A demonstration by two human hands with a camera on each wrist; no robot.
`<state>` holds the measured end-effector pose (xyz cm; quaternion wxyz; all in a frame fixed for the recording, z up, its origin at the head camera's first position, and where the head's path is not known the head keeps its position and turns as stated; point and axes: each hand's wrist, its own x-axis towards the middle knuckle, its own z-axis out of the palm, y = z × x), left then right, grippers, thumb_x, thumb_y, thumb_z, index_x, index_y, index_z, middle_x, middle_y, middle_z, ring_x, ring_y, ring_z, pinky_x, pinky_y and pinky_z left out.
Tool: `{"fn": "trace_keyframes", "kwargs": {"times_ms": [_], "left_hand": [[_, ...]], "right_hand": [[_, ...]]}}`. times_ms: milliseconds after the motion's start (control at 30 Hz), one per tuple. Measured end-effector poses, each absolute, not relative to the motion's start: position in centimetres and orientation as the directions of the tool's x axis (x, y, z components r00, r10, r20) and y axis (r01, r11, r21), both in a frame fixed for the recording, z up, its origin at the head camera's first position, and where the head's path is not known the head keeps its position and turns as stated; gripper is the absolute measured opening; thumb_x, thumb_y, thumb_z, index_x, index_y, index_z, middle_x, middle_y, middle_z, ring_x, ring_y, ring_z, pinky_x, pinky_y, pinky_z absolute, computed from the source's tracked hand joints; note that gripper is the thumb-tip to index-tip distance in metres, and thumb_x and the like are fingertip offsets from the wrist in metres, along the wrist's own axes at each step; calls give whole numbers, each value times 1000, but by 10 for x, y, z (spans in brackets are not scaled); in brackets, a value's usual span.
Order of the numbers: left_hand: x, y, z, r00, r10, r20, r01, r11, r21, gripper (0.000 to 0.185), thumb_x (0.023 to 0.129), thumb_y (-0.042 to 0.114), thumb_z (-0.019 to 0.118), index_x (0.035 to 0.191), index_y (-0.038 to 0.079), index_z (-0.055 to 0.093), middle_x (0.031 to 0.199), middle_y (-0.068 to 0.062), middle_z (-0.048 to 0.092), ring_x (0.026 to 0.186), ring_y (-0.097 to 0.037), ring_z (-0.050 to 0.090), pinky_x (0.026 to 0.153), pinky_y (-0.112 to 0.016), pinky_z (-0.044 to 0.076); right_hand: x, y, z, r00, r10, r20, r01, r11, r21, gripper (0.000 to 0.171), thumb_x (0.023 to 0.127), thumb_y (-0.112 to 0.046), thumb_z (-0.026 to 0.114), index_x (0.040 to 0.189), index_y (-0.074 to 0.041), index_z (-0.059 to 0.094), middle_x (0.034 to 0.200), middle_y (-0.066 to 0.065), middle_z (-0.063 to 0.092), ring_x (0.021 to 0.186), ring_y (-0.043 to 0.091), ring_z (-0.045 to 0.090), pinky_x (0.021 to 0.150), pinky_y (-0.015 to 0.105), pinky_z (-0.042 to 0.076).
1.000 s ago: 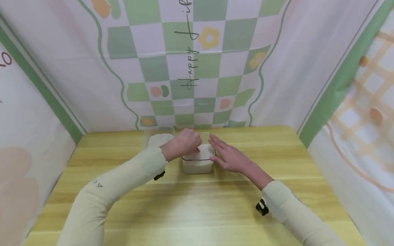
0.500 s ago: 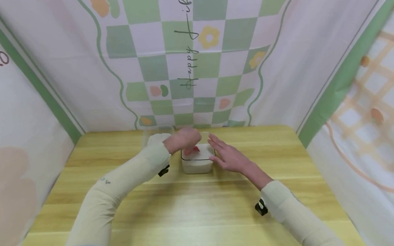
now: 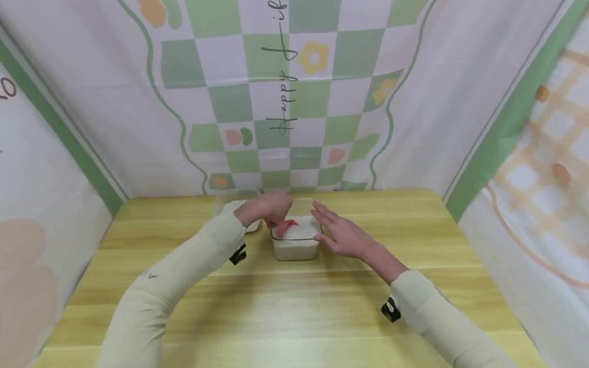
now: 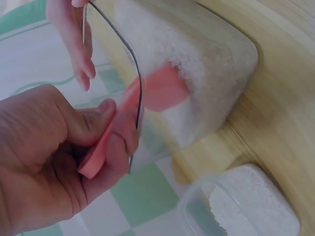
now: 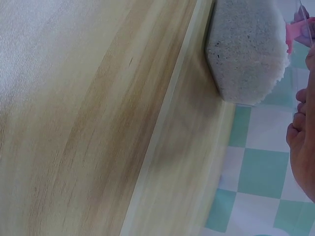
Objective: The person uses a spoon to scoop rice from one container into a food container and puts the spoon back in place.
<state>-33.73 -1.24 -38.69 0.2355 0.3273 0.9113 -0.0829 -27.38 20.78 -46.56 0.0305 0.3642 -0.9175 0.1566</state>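
My left hand (image 3: 275, 206) grips a pink scoop (image 4: 165, 89) by its handle, thumb on one side and fingers curled round the other. The scoop's blade rests against pale, sand-like grains (image 4: 147, 42) inside a clear, dark-rimmed container (image 3: 295, 253) at the table's far middle. Part of the blade shows in the head view beyond my fingers. With fingers extended, my right hand (image 3: 343, 235) touches or nearly touches the container's right side. In the right wrist view, grains slope up against the container's clear wall.
Left of the dark-rimmed container stands a second clear container (image 4: 191, 212), holding more white grains and partly hidden by my left forearm. Both stand on a wooden table (image 3: 285, 330). A patterned cloth (image 3: 306, 106) hangs directly behind the table's far edge.
My left hand has shifted left and tilted over the container, so more of the pink scoop shows. The right hand and the container stay in place.
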Motion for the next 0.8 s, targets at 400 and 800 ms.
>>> {"fn": "trace_keyframes", "kwargs": {"times_ms": [400, 800], "left_hand": [[-336, -42, -384, -667, 576, -472, 465, 818, 340, 38, 86, -4, 52, 52, 7, 63, 48, 3, 59, 44, -9, 57, 43, -16, 45], [-321, -65, -386, -697, 587, -413, 336, 775, 535, 25, 93, 0, 54, 82, 0, 77, 70, -8, 73, 53, -8, 59, 54, -20, 53]], "right_hand": [[-275, 206, -465, -737, -656, 163, -672, 687, -275, 68, 102, -33, 54, 152, 5, 31, 163, 22, 21, 145, 39, 35, 115, 51, 37], [-277, 209, -472, -741, -652, 161, -668, 690, -277, 68, 102, -33, 54, 153, 4, 29, 165, 19, 19, 147, 37, 32, 117, 50, 35]]}}
